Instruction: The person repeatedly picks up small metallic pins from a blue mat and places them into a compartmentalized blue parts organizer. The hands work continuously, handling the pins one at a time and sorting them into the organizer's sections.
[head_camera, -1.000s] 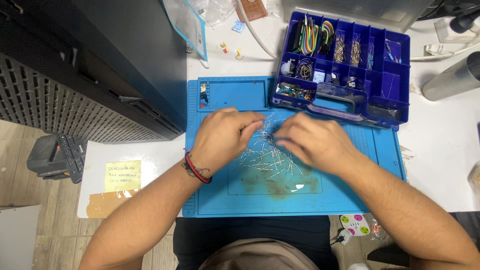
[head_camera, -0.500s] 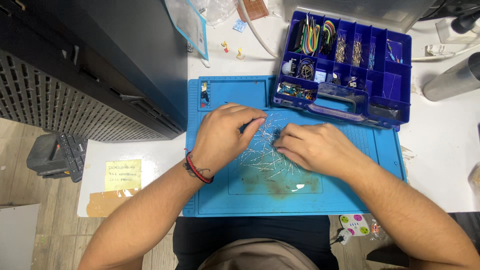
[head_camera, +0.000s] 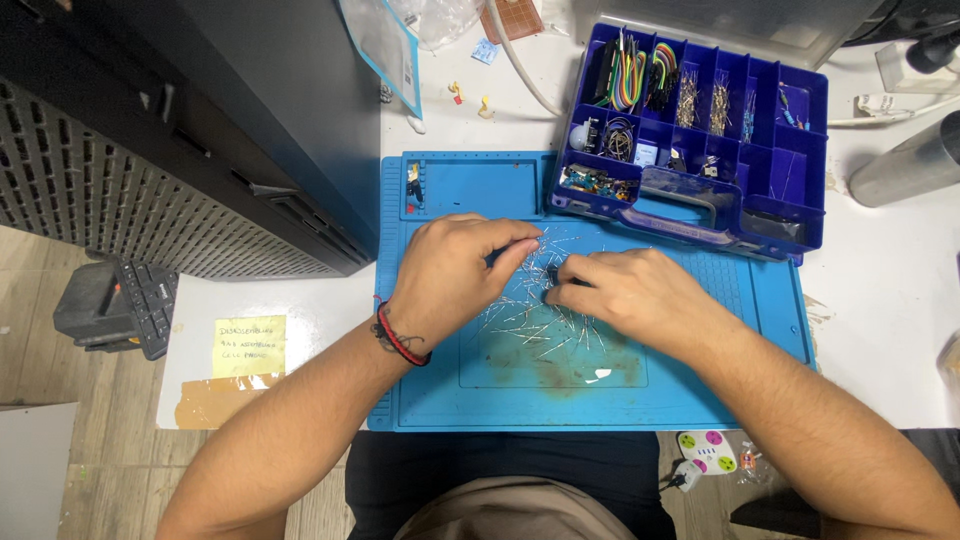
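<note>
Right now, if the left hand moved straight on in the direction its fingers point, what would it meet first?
The left hand points right, toward the right hand. It would probably meet that hand's fingertips first, above the scattered thin metal leads on the blue mat; depth is unclear.

Head view looks steeply down, fairly near.
</note>
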